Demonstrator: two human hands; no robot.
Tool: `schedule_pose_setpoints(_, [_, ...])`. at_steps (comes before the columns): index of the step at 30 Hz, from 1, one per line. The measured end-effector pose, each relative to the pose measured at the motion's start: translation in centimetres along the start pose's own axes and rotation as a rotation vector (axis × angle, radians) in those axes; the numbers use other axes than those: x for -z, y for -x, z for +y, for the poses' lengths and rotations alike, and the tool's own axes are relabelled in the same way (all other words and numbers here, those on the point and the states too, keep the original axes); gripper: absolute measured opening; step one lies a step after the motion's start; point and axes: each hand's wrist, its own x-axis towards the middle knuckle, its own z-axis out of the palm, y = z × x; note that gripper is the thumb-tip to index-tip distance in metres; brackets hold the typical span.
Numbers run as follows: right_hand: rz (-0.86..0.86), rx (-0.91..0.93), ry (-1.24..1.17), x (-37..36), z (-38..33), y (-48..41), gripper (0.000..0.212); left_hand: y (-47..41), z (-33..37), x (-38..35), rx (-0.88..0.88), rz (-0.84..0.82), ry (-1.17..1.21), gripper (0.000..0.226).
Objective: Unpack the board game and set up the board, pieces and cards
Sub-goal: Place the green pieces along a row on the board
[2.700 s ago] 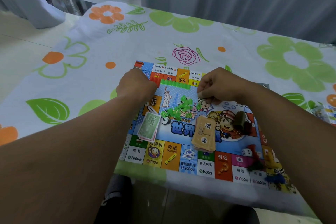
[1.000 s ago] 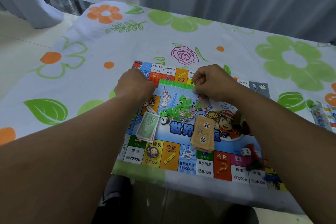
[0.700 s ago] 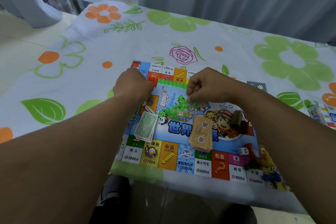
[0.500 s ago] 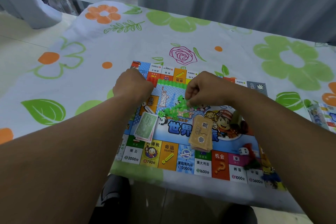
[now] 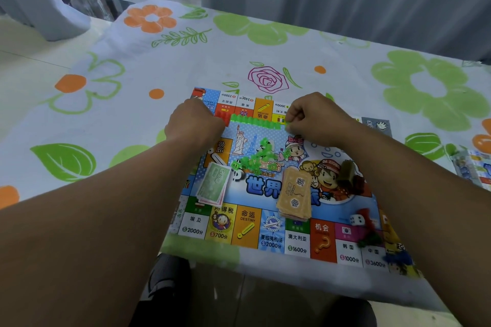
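A colourful game board lies flat on the flowered tablecloth. Along its far part runs a row of small green houses. My right hand pinches one green house at the row's right end. My left hand rests curled at the row's left end; what its fingers hold is hidden. A loose heap of green houses sits mid-board. A green stack of play money lies to the left and a tan card stack in the middle.
A brown piece lies by my right forearm. A white die and red, green and blue tokens sit at the board's near right corner. A printed packet lies at the table's right edge. Grey curtains hang behind the table.
My right hand dipped to the loose heap of green houses, then moved back up to the right end of the row with one house. My left hand stayed put.
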Motion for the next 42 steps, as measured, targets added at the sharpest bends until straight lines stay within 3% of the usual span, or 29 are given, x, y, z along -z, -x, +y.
schedule_pose_setpoints(24, [-0.055, 0.027, 0.009, -0.87, 0.20, -0.51, 0.024, -0.18, -0.22, -0.15, 0.000, -0.001, 0.014, 0.016])
schedule_pose_setpoints(42, [-0.060, 0.015, -0.002, -0.71, 0.14, -0.40, 0.021, -0.28, -0.28, -0.16, -0.012, 0.003, 0.009, 0.014])
